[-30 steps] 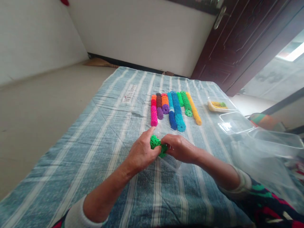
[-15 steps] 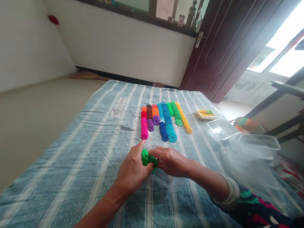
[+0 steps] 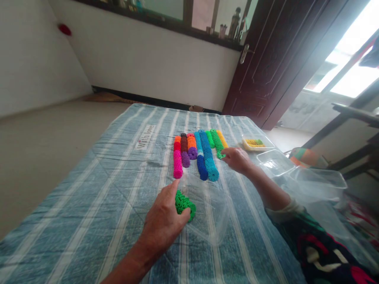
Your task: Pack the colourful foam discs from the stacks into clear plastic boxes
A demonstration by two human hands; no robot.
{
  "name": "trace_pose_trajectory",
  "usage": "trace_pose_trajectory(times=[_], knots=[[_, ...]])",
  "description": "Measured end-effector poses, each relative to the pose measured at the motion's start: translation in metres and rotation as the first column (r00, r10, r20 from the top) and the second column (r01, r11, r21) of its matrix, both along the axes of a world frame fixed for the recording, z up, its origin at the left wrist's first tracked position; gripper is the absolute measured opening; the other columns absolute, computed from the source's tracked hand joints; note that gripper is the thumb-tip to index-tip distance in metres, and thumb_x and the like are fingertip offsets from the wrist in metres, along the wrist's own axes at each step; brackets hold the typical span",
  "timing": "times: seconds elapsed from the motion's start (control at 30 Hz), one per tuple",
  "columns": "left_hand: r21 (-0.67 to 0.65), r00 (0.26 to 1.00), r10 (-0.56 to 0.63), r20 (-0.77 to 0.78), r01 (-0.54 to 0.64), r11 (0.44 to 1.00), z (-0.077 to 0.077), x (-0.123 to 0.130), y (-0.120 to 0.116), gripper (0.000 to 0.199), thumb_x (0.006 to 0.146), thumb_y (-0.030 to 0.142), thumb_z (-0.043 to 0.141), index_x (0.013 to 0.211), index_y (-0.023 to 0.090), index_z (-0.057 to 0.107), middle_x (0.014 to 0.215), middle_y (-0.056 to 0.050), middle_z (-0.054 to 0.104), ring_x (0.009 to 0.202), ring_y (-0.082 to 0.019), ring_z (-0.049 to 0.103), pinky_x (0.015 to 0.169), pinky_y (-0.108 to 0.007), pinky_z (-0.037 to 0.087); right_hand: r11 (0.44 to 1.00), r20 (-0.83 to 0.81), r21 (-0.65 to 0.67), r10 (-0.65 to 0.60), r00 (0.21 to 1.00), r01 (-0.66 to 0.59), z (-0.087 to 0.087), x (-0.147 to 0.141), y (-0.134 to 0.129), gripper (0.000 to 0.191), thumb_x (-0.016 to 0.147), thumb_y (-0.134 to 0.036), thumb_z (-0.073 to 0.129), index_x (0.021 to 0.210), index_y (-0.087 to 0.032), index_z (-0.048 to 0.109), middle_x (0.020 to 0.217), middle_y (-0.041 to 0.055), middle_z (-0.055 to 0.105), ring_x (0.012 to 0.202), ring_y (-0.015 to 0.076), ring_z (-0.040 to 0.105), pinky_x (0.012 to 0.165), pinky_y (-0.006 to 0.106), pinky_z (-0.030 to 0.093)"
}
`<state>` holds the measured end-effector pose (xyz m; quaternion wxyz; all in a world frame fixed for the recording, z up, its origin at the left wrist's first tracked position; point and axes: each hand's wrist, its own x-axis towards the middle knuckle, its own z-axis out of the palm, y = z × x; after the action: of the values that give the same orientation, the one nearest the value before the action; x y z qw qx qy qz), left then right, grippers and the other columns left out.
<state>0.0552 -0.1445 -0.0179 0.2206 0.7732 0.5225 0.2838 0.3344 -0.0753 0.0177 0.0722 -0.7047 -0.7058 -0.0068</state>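
A blue-and-white striped cloth printed "With love" covers the table, which stands before a pale wall and a dark red-brown door. On the cloth, rows of coloured discs lie side by side, from a pink-and-red row on the left, through blue rows, to a green row and a yellow row. Clear plastic boxes lie along the right edge, near a tub holding yellow and green pieces.

The left hand curls around a green stack of discs at the left of a clear container, its index finger extended forward. The right hand has its fingertips drawn narrowly together at the green row's near end; whether they grip a disc, I cannot tell.
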Motion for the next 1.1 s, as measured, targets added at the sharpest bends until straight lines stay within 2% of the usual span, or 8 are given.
trace_pose_trajectory(times=[0.07,0.13,0.37,0.6,0.9,1.1], knots=[[0.025,1.000,-0.004,0.003,0.004,1.000,-0.002,0.000,0.000,0.062,0.070,0.024,0.055,0.131,0.015,0.049,0.119,-0.012,0.062,0.109,-0.029,0.061,0.096,-0.046,0.050,0.994,0.104,-0.086,-0.061,0.993,0.070,-0.005,0.013,0.018,0.031,0.088,-0.027,0.054,0.116,-0.026,0.068,0.105,0.0074,0.072,0.098,0.0247,0.066,0.073,0.029,0.045],[0.045,1.000,-0.008,0.004,0.008,0.999,-0.004,-0.001,0.001,0.063,0.070,0.025,0.055,0.132,0.013,0.049,0.118,-0.013,0.062,0.109,-0.029,0.062,0.096,-0.045,0.051,0.991,0.142,-0.119,-0.051,0.989,0.069,-0.010,0.019,0.031,0.037,0.087,-0.026,0.056,0.122,-0.027,0.065,0.108,0.0075,0.071,0.100,0.0253,0.065,0.074,0.029,0.045],[0.082,1.000,-0.018,-0.008,0.019,0.996,-0.009,-0.005,0.002,0.065,0.072,0.028,0.056,0.133,0.011,0.047,0.125,-0.015,0.061,0.116,-0.029,0.059,0.100,-0.043,0.049,0.968,0.226,-0.235,0.142,0.964,-0.088,-0.010,0.019,0.053,0.047,0.082,-0.021,0.061,0.127,-0.037,0.060,0.111,0.0029,0.070,0.101,0.0234,0.065,0.076,0.028,0.044],[0.086,1.000,-0.018,-0.024,0.020,0.996,-0.011,-0.006,0.002,0.064,0.073,0.028,0.056,0.134,0.011,0.046,0.127,-0.015,0.060,0.116,-0.029,0.059,0.100,-0.043,0.049,0.940,0.313,-0.301,0.254,0.915,-0.158,-0.005,0.015,0.063,0.037,0.082,-0.015,0.056,0.115,-0.028,0.066,0.103,0.0080,0.070,0.095,0.0256,0.065,0.070,0.029,0.042],[0.100,1.000,-0.020,-0.010,0.021,0.995,-0.013,-0.005,0.001,0.063,0.073,0.027,0.056,0.133,0.009,0.047,0.126,-0.016,0.061,0.116,-0.030,0.060,0.100,-0.045,0.050,0.962,0.383,-0.257,0.186,0.905,-0.089,0.000,0.019,0.070,0.030,0.085,-0.019,0.049,0.111,-0.021,0.064,0.102,0.0110,0.069,0.095,0.0272,0.066,0.067,0.029,0.040],[0.098,1.000,-0.027,-0.005,0.027,0.995,-0.012,-0.007,0.000,0.062,0.073,0.027,0.056,0.133,0.012,0.048,0.126,-0.015,0.061,0.116,-0.030,0.060,0.099,-0.046,0.050,0.969,0.396,-0.242,0.137,0.908,-0.041,-0.003,0.017,0.069,0.036,0.088,-0.025,0.050,0.123,-0.020,0.057,0.108,0.0136,0.068,0.094,0.0284,0.066,0.068,0.030,0.041]])
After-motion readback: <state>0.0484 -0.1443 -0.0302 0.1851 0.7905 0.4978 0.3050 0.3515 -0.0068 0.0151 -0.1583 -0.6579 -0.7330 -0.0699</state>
